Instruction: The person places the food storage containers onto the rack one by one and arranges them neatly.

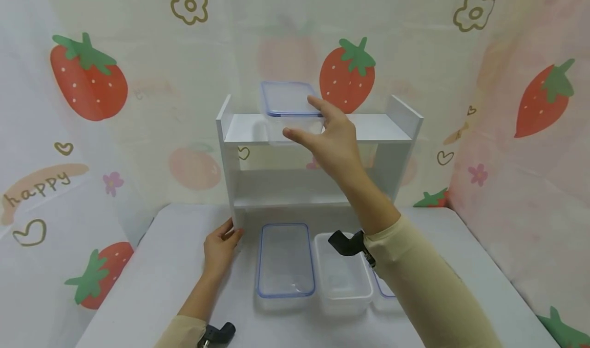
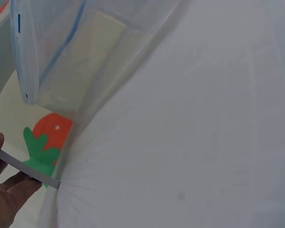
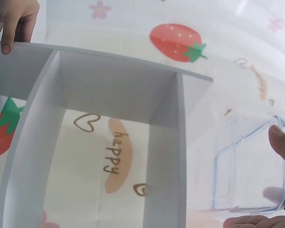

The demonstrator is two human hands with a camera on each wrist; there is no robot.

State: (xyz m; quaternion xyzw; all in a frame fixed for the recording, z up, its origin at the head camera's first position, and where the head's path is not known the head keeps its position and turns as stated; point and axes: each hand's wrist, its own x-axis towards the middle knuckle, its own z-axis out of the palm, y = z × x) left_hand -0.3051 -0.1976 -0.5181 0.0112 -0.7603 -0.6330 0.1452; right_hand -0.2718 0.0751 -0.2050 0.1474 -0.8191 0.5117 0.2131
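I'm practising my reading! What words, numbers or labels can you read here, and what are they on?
"happy": on the orange band, left side of the backdrop.
"happy": sideways in the right wrist view, on the backdrop seen through the shelf.
Too small or faint to read: marks on the small orange patch at right and the faint patch at left.
The held box: no words I can read.

The shelf (image 1: 295, 186) is plain white, like the counter (image 1: 428, 245). The upper container (image 1: 276, 128) is clear, its lid (image 1: 287, 100) edged in blue. The sleeves (image 1: 428, 281) are beige, the wrist cameras (image 1: 346, 243) black. Red, white-dotted strawberries (image 1: 345, 79) with green leaves (image 1: 359, 59), pink flowers (image 1: 112, 183) and gold-brown hearts pattern the cream backdrop (image 1: 258, 9).
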